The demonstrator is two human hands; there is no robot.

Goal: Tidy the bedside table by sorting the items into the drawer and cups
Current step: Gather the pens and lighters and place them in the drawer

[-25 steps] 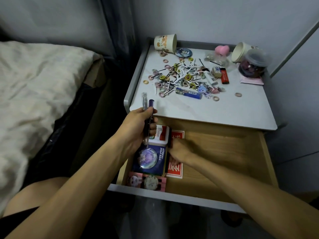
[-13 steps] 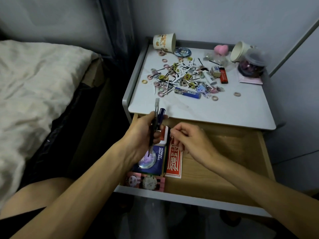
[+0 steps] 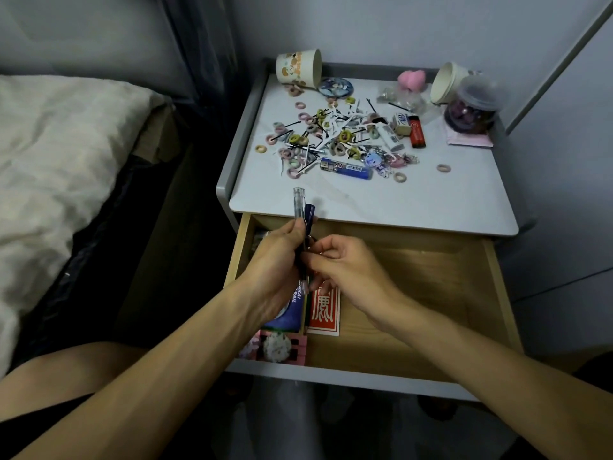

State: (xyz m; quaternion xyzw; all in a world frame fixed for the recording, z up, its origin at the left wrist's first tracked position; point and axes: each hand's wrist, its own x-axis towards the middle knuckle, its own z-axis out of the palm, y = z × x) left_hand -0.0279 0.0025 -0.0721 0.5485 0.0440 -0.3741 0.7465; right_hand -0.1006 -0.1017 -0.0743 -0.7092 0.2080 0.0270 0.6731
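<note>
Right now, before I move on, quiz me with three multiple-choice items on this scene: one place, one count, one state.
1. Where is the blue lighter?
A. on the tabletop
B. in the drawer
C. on the floor

2. How many pens does the left hand grip?
A. one
B. two
C. four

3. The drawer is:
A. shut
B. lifted out entirely
C. pulled open

Answers:
1 A: it lies on the white top, behind the drawer.
2 B: a clear one and a dark blue one stand side by side in the grip.
3 C: its wooden floor and contents show.
</note>
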